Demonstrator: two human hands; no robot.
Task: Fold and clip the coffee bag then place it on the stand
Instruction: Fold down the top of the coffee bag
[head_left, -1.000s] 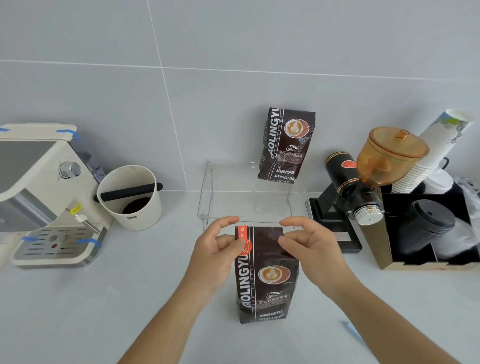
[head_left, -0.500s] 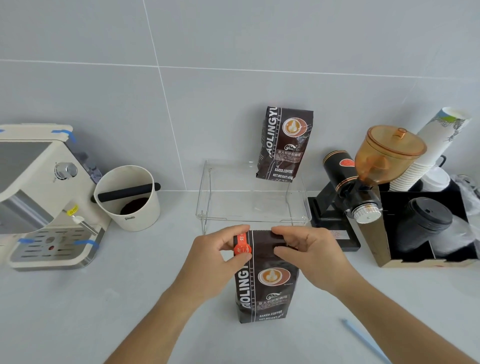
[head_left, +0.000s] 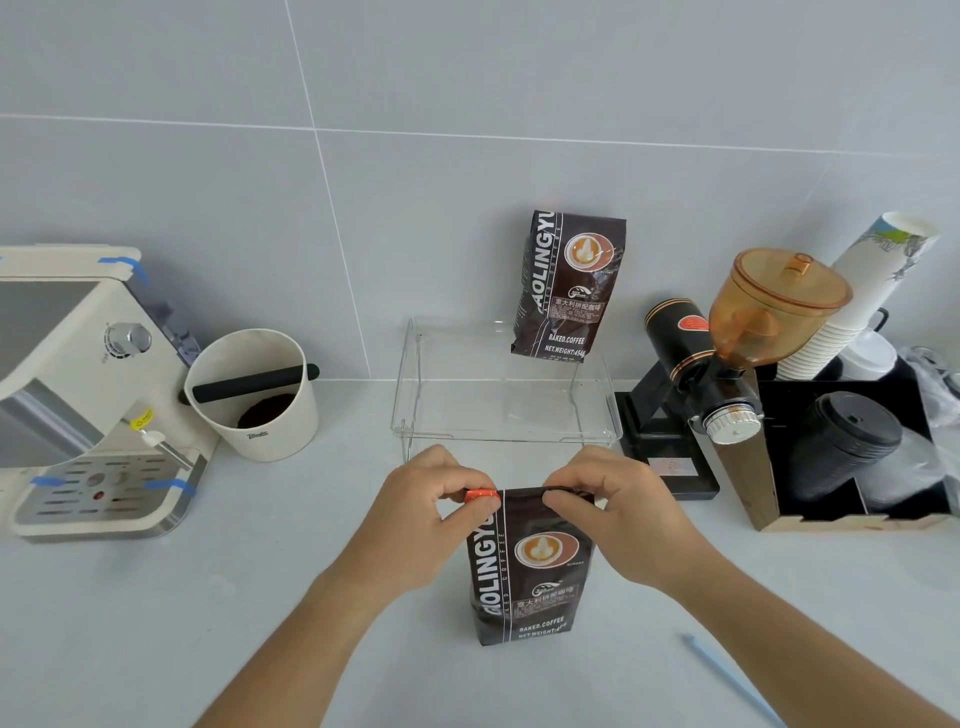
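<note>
A dark brown coffee bag (head_left: 530, 571) stands upright on the grey counter in front of me. Its top is rolled down into a fold. My left hand (head_left: 421, 525) pinches the fold's left end, where an orange tab (head_left: 482, 495) shows between finger and thumb. My right hand (head_left: 618, 514) pinches the fold's right end. Just behind them is the clear acrylic stand (head_left: 415, 374), with a second coffee bag (head_left: 569, 286) upright on its back right part. A light blue strip (head_left: 727, 675), possibly the clip, lies on the counter at the lower right.
A cream espresso machine (head_left: 78, 395) is at the left, with a white knock box (head_left: 254, 395) beside it. A black grinder with an amber hopper (head_left: 748, 332) stands right of the stand. A black organiser (head_left: 852, 467) with lids and paper cups fills the far right.
Both hands have rolled the bag's top down, so the bag looks shorter. The orange tab moved from the bag's upper left face to the fold's edge.
</note>
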